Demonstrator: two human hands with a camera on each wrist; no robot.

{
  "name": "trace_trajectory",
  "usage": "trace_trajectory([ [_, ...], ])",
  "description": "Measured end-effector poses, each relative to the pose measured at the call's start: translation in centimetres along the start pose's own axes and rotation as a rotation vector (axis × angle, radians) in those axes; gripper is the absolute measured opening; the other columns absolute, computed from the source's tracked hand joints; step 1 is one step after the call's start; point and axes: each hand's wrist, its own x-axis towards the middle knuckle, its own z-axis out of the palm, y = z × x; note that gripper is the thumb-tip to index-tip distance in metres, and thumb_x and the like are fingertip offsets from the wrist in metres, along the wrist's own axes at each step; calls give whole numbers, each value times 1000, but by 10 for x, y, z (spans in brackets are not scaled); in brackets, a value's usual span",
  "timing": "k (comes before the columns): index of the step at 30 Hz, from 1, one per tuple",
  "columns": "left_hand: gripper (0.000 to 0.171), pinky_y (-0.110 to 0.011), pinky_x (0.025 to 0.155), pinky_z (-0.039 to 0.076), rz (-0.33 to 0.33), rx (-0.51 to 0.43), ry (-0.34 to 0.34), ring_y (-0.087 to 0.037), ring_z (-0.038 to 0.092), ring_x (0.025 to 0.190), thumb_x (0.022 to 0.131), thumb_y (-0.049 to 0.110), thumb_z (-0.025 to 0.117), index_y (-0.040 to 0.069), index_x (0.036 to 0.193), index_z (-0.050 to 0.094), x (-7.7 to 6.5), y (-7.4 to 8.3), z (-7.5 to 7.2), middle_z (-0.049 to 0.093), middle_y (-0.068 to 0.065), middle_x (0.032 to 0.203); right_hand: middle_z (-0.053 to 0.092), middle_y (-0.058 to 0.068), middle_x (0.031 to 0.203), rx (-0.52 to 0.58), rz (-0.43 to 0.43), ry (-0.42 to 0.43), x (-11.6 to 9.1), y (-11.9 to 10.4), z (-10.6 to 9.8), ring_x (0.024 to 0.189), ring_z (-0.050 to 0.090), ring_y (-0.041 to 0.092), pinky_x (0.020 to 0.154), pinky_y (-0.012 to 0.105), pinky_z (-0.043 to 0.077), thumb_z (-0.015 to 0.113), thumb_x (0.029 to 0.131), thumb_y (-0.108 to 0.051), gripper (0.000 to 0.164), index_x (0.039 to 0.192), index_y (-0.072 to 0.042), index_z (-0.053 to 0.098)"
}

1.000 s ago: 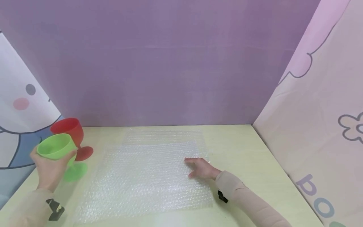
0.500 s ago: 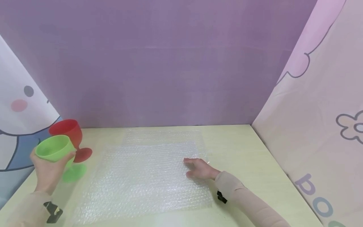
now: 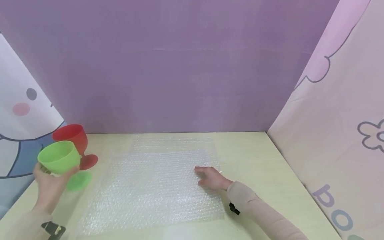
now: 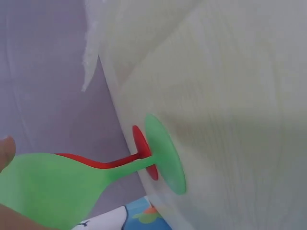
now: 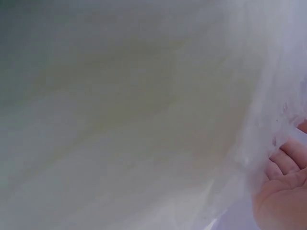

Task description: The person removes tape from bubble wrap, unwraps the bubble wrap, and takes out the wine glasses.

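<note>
A green goblet [image 3: 59,158] stands upright on its foot at the left of the table. My left hand [image 3: 51,182] is just in front of its bowl, thumb and fingers spread to either side and drawn back from the wall. In the left wrist view, the goblet's stem and round foot [image 4: 165,154] show plainly, with a thumb tip at the frame's left edge. Right behind it stands a red goblet [image 3: 73,136]. My right hand [image 3: 211,178] rests on the right part of a bubble wrap sheet [image 3: 150,186], fingers relaxed and holding nothing.
The bubble wrap lies flat over the middle of the pale table [image 3: 264,186], with another layer [image 3: 174,143] showing past its far edge. A purple backdrop [image 3: 180,73] closes the back; printed panels stand left and right [image 3: 336,133].
My left hand has loosened from the green goblet's bowl and slipped slightly back toward me. The goblets, the bubble wrap and my right hand stay in place.
</note>
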Motion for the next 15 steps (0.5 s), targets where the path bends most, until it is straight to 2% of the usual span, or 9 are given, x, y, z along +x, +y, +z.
trace_trajectory([
  [2, 107, -64, 108, 5, -32, 18, -20, -35, -6, 139, 83, 37, 65, 25, 140, -25, -7, 2, -2, -15, -14, 151, 41, 15, 141, -17, -5, 8, 0, 1, 0, 132, 36, 32, 109, 45, 29, 64, 81, -5, 57, 134, 2, 42],
  [5, 110, -67, 106, 3, -63, 49, -24, -39, -13, 137, 83, 40, 63, 22, 139, -30, -19, 8, -3, -21, -15, 149, 42, 16, 140, -59, -43, 32, -2, 1, 0, 130, 38, 33, 108, 45, 31, 65, 82, -5, 56, 133, 2, 43],
  [7, 109, -66, 107, 1, -53, 53, -19, -39, -13, 137, 83, 38, 63, 21, 140, -28, -30, 13, -2, -21, -14, 148, 44, 16, 139, -89, -73, 48, -4, 1, 0, 129, 39, 34, 107, 45, 32, 65, 82, -6, 55, 132, 2, 45],
  [9, 106, -63, 109, 0, 9, 36, 15, -35, -9, 137, 81, 31, 67, 21, 144, -17, -41, 17, 3, -12, -12, 148, 44, 16, 138, -113, -96, 58, -6, 1, 0, 128, 40, 34, 107, 45, 33, 65, 82, -7, 54, 131, 2, 45],
  [12, 98, -60, 109, 4, 126, 36, 61, -30, 1, 133, 78, 17, 69, 15, 147, -2, -57, 24, 12, 1, -13, 147, 44, 16, 138, -114, -118, 63, -9, 2, 1, 128, 40, 33, 107, 44, 33, 65, 83, -8, 53, 131, 2, 46],
  [15, 93, -62, 107, 12, 257, 69, 59, -31, 7, 130, 77, 11, 68, 10, 146, 6, -68, 31, 22, 8, -14, 146, 44, 16, 139, -88, -118, 72, -10, -1, -3, 129, 39, 33, 107, 45, 32, 65, 83, -10, 52, 131, 1, 46],
])
